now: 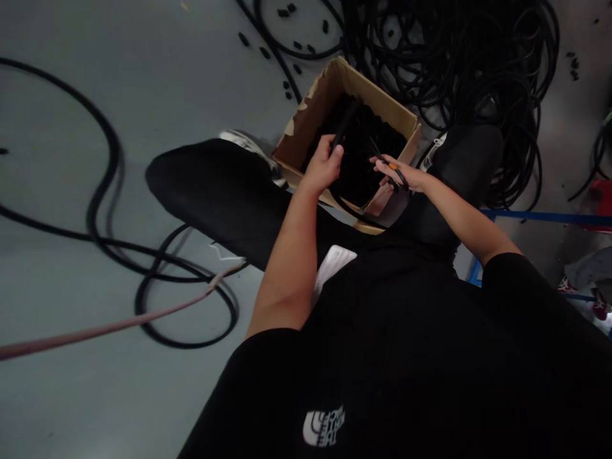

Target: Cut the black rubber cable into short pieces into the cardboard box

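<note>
My left hand [326,164] is closed around a length of black hose [349,118], which slants up and to the right over an open cardboard box [389,103]. A pair of scissors [393,167] with black handles and an orange spot sits in my right hand [406,173], its blades pointing toward the hose but apart from it. Below both hands, the box holds a heap of dark pieces [377,124], too dim to make out singly. The box stands on the floor between my legs.
A large tangle of black hose [454,57] lies behind the box, with short black cut pieces [265,53] scattered nearby. More black hose [112,146] loops across the floor at left, near a pinkish cord [119,328]. A white phone [337,261] rests at my lap.
</note>
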### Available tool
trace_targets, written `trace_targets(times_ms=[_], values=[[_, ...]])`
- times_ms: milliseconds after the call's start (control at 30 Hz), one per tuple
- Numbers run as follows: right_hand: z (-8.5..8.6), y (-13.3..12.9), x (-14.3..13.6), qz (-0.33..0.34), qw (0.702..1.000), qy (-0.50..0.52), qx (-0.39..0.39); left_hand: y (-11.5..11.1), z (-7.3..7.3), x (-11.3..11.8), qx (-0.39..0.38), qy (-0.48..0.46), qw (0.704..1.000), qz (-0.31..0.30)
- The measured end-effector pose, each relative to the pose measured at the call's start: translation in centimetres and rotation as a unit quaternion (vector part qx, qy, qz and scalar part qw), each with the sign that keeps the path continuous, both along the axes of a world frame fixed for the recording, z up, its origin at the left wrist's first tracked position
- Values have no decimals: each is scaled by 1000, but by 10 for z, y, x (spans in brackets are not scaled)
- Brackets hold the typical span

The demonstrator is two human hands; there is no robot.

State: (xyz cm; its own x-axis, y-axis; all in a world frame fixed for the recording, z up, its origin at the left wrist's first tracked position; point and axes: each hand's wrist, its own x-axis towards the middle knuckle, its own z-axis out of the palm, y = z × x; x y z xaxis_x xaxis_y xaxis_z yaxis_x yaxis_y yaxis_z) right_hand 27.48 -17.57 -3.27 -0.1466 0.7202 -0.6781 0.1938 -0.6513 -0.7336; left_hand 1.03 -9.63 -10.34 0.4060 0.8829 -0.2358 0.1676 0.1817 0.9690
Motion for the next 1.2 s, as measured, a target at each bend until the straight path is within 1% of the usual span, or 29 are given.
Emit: trace_targets(times_ms=[67,133,200,267,367,467,533,600,667,700,733,800,867,900,967,1100,1200], values=[[-3,1,3,-3,1000,-14,1,-1,-7,-5,19,54,997,-53],[-5,3,7,-6,1000,-24,7,-2,-10,-7,26,112,987,-116],[-5,4,10,-10,1000,-24,17,-4,-7,-6,28,147,974,-169],[-2,6,12,-8,1000,-18,22,-6,0,-4,32,149,969,-193],[6,7,12,9,1000,-5,10,-8,12,-3,21,124,974,-189],[10,8,10,24,1000,0,-2,-8,15,-4,-25,98,980,-171],[7,7,9,25,1000,-10,2,-7,12,-4,-60,75,982,-165],[1,7,8,26,999,-26,11,-8,7,0,-92,52,979,-173],[-6,6,9,39,998,-33,22,-12,1,7,-114,35,978,-171],[-8,5,9,50,998,-30,27,-14,-1,12,-118,28,980,-156],[-11,5,8,61,997,-25,30,-17,-3,18,-116,22,984,-133],[-13,4,6,81,996,-14,30,-22,-6,28,-86,23,993,-78],[-14,4,3,87,996,-21,27,-24,-7,35,-43,39,997,-49],[-15,3,1,85,995,-32,26,-25,-7,36,-25,49,997,-50],[-15,2,-2,82,995,-59,23,-25,-6,37,-8,66,995,-77],[-13,-1,-8,91,993,-81,9,-24,-8,36,-14,78,986,-147],[-8,-2,-12,97,991,-89,7,-24,-11,37,-14,76,984,-162]])
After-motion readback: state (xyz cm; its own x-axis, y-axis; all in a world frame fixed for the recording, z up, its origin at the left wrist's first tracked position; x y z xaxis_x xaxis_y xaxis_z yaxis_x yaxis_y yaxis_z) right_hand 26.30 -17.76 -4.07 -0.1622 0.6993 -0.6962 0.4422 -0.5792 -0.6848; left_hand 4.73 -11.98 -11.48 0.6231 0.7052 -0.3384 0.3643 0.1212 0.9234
